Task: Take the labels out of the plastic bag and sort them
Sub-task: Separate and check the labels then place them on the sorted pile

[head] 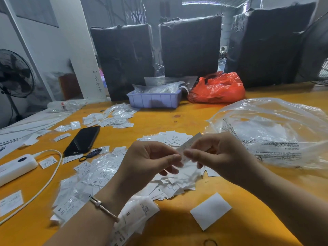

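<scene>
Above the orange table (177,228), my left hand (150,160) and my right hand (218,155) both pinch a small clear plastic bag of labels (188,145), fingertips meeting at its middle. Directly under my hands lies a heap of loose white labels (179,183). More labels in small clear bags (92,176) spread out to the left. A stack of white labels (174,138) sits just beyond my hands. One blank white label (210,211) lies alone near the front right.
A large crumpled clear bag (271,132) fills the right side. A black phone (82,140), a white power bank (15,168) and its cable (49,180) lie left. A lilac tray (154,100) and a red bag (216,88) stand behind, before black-wrapped bales.
</scene>
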A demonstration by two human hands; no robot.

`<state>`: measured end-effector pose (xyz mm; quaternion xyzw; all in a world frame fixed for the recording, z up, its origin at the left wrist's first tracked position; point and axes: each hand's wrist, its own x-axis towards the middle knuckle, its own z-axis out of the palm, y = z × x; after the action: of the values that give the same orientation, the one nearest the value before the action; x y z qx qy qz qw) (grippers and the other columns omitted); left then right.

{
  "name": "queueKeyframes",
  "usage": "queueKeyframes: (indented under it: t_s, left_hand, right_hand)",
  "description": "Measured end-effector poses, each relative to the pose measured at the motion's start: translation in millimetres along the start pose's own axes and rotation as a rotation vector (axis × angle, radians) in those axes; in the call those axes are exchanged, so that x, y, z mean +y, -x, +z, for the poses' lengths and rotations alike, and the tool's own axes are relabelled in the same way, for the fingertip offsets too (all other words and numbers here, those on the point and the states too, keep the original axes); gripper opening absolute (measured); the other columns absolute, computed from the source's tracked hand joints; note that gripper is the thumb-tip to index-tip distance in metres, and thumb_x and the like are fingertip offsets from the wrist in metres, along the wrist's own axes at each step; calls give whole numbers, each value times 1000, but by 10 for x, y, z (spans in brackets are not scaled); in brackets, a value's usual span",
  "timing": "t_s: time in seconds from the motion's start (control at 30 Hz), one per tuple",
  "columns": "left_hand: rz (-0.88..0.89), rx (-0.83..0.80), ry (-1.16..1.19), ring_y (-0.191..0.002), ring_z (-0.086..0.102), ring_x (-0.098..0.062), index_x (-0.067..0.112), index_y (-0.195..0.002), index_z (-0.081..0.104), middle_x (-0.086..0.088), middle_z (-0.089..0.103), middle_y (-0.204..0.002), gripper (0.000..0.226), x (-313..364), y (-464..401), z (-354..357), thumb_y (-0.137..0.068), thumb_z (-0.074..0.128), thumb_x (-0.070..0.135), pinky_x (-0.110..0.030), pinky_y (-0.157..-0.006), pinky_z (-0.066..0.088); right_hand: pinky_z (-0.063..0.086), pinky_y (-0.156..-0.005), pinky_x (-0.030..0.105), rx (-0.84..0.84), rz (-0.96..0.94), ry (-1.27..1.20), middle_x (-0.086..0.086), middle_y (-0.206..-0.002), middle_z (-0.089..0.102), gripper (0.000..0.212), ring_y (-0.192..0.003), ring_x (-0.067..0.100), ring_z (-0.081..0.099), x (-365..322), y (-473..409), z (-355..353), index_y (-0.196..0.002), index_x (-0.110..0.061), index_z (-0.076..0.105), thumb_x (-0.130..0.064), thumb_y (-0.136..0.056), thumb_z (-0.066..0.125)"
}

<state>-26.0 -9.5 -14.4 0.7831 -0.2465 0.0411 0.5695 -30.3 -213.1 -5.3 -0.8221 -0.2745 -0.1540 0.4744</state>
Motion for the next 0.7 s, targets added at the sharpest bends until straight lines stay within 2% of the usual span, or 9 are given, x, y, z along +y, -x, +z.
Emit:
queueKeyframes:
  t_s: [0.03,0.1,0.17,0.23,0.27,0.3,0.43,0.53,0.7]
  left_hand:
    - [7,22,-7,-69,75,-23,7,-88,76,-6,77,-78,23,-5,-1,-9,-75,72,26,-27,-57,58]
    - [16,55,-32,-69,75,-21,9,-86,76,-4,77,-77,22,-15,-1,-22,-74,73,27,-26,-57,58]
    - [34,68,-49,-69,75,-19,11,-85,76,-3,77,-77,19,-21,1,-22,-73,74,27,-25,-58,58]
    - [50,73,-43,-69,75,-19,12,-84,76,-3,77,-76,18,-26,4,-21,-73,76,26,-23,-58,58]
    - [57,74,-44,-68,75,-19,12,-84,77,-2,77,-76,18,-27,3,-22,-73,76,26,-23,-58,57]
    - [64,73,-50,-68,75,-18,13,-84,77,-1,77,-76,18,-26,4,-22,-73,76,26,-22,-58,57]
    - [89,63,-65,-67,75,-17,14,-84,77,0,77,-75,16,-21,7,-21,-72,77,25,-19,-58,56]
    - [97,55,-50,-67,74,-17,16,-84,76,0,77,-75,14,-18,8,-19,-72,77,25,-18,-58,55]
    - [108,41,-32,-66,74,-17,16,-83,76,-1,77,-75,16,-12,6,-11,-71,78,26,-15,-58,54]
  right_hand:
    - [53,-53,31,60,-12,10,2,-60,68,22,-55,12,66,-2,-6,-21,-72,-17,72,-38,-78,68]
    - [52,-54,24,223,-23,-25,1,-65,70,6,-56,10,66,2,-32,-90,-81,-14,73,-17,-84,69]
    - [51,-56,16,330,-38,-113,2,-78,72,23,-60,9,67,-20,-44,-163,-100,-16,70,0,-85,66]
    - [54,-60,15,321,-73,-142,1,-88,70,47,-67,12,69,-49,-21,-207,-122,-23,58,2,-84,67]
    - [56,-61,18,297,-88,-144,1,-89,70,53,-69,14,69,-75,-9,-210,-125,-26,52,2,-83,68]
    - [57,-60,22,275,-101,-140,1,-88,71,52,-69,16,69,-96,1,-202,-123,-25,52,1,-81,70]
    - [53,-54,40,216,-213,57,-7,-74,69,19,-61,18,66,-132,4,-168,-86,-13,65,3,-78,73]
    - [50,-53,35,169,-243,78,-4,-66,67,11,-59,17,63,-120,13,-154,-77,-6,69,3,-81,71]
    - [49,-52,25,153,-247,97,-7,-66,68,8,-61,13,64,-98,4,-140,-77,-8,70,-1,-81,73]
